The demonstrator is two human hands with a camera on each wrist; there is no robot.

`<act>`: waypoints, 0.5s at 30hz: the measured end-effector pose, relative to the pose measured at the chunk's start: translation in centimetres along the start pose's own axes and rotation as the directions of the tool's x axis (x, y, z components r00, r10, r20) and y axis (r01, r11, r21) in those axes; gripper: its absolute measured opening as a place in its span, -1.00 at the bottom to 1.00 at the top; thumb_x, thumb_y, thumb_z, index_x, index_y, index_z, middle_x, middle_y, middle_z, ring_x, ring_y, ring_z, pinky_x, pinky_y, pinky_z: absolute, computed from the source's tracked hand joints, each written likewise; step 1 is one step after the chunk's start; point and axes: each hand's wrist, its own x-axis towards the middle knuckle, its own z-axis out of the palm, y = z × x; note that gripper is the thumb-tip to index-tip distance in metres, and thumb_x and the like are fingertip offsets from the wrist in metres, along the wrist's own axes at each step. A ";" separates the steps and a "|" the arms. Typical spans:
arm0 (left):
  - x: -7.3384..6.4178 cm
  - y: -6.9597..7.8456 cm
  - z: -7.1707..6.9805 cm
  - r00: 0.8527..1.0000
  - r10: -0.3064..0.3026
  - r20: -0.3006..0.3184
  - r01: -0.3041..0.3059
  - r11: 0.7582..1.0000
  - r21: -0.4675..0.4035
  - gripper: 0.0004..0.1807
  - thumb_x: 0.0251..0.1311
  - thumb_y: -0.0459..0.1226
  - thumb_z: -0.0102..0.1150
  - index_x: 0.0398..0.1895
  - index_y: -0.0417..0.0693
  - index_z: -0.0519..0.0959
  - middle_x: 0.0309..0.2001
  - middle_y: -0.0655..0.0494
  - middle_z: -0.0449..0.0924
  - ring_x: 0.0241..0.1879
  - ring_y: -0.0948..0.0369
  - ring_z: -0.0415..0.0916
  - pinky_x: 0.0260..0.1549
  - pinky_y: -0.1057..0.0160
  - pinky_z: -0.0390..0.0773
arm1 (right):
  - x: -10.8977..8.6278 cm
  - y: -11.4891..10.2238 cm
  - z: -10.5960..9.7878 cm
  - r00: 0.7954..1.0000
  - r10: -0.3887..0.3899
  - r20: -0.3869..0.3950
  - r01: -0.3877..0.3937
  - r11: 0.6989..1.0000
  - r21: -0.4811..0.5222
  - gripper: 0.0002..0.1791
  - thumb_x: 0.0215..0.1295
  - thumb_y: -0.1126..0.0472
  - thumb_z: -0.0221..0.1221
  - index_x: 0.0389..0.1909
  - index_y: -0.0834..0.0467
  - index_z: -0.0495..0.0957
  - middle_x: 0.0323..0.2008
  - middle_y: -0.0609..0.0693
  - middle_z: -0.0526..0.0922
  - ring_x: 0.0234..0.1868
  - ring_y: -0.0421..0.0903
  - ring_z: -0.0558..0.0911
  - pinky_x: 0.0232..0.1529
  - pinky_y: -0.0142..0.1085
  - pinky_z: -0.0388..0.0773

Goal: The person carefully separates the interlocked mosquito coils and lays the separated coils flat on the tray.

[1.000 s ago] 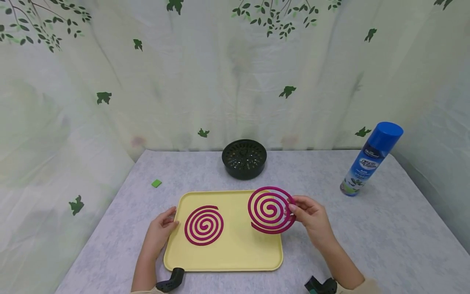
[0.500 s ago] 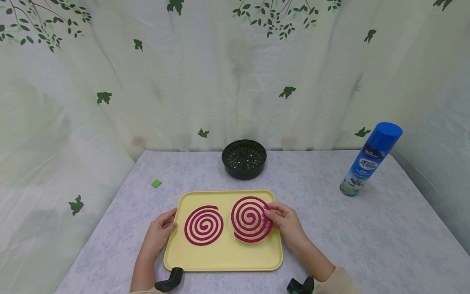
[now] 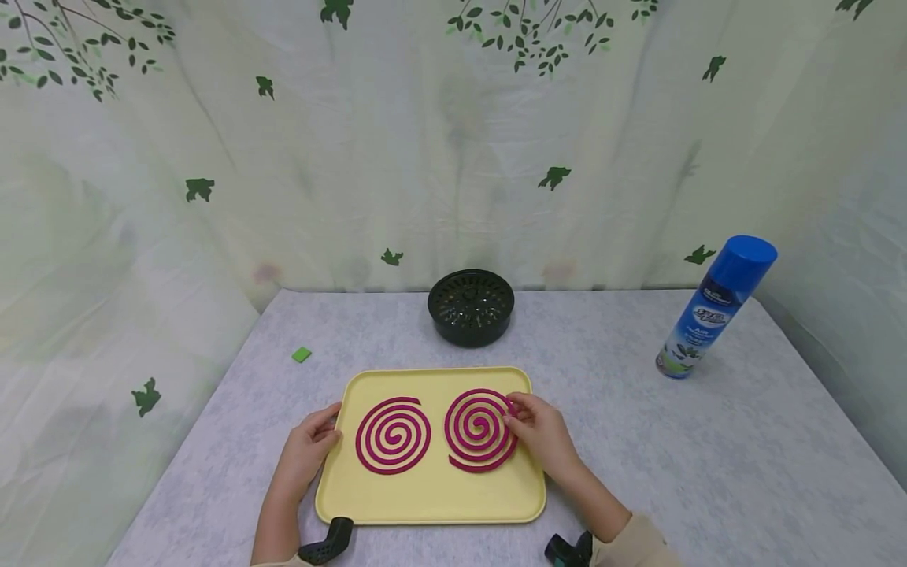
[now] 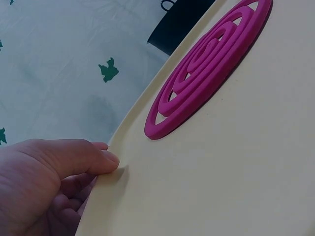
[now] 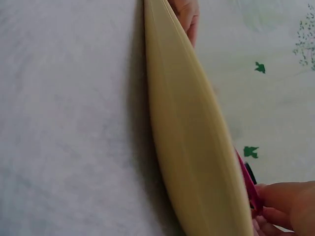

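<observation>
Two magenta mosquito coils lie side by side over a yellow tray (image 3: 432, 498). The left coil (image 3: 394, 438) rests flat on it, untouched. The right coil (image 3: 481, 428) is at tray level, its right edge pinched between thumb and fingers of my right hand (image 3: 549, 438); in the right wrist view a sliver of this coil (image 5: 251, 189) shows beyond the tray's side. My left hand (image 3: 306, 449) grips the tray's left edge. In the left wrist view the thumb (image 4: 93, 160) lies on the rim, with the other fingers partly hidden beneath.
A black perforated round bowl (image 3: 471, 307) stands behind the tray. At the right is an air freshener can (image 3: 716, 307) with a blue cap. A small green square (image 3: 301, 354) lies back left on the grey table (image 3: 638, 441). A leaf-printed curtain (image 3: 453, 157) hangs behind.
My right hand has brought its coil leftward and down, from above the tray's right edge to beside the other coil. The left hand stays on the tray's edge.
</observation>
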 end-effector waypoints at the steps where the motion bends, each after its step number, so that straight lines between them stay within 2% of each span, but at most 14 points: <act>1: 0.0 0.0 0.0 1.000 -0.002 0.001 0.002 1.000 0.000 -0.47 0.22 -0.45 -0.03 0.28 -0.12 0.23 0.16 -0.10 0.24 -0.01 0.10 0.25 -0.24 0.57 0.35 | 0.0 0.0 0.0 1.000 -0.006 0.014 0.006 1.000 -0.027 -0.67 0.04 0.40 0.25 -0.12 0.32 0.53 -0.37 0.05 0.54 -0.33 -0.10 0.53 -0.34 -0.41 0.54; 9: -0.1 0.0 0.0 1.000 -0.005 -0.004 0.005 1.000 0.002 -0.47 0.21 -0.46 -0.03 0.28 -0.11 0.24 0.15 -0.09 0.25 -0.01 0.12 0.25 -0.25 0.57 0.35 | -0.1 -0.4 -0.2 0.993 -0.048 0.108 0.071 0.973 -0.220 -0.60 0.06 0.37 0.24 -0.03 0.33 0.48 -0.12 0.14 0.53 -0.06 0.01 0.50 -0.05 -0.19 0.45; 12: -0.1 0.0 0.0 1.000 -0.001 -0.001 0.001 1.000 0.009 -0.47 0.21 -0.46 -0.03 0.28 -0.12 0.24 0.14 -0.09 0.25 -0.02 0.12 0.25 -0.25 0.57 0.35 | -0.2 -0.6 -0.3 0.991 -0.048 0.121 0.080 0.957 -0.278 -0.60 0.09 0.31 0.24 -0.02 0.32 0.48 -0.09 0.16 0.52 -0.01 0.04 0.48 -0.01 -0.13 0.42; 15: -0.2 0.4 -0.1 1.000 0.010 0.009 -0.011 0.998 0.062 -0.48 0.22 -0.40 -0.01 0.28 -0.15 0.23 0.15 -0.13 0.25 0.00 0.08 0.28 -0.14 0.40 0.41 | -0.5 -1.2 -0.9 0.992 -0.012 0.122 0.048 0.955 -0.294 -0.57 0.12 0.23 0.23 0.03 0.27 0.46 -0.02 0.15 0.49 0.01 0.06 0.47 -0.01 -0.11 0.42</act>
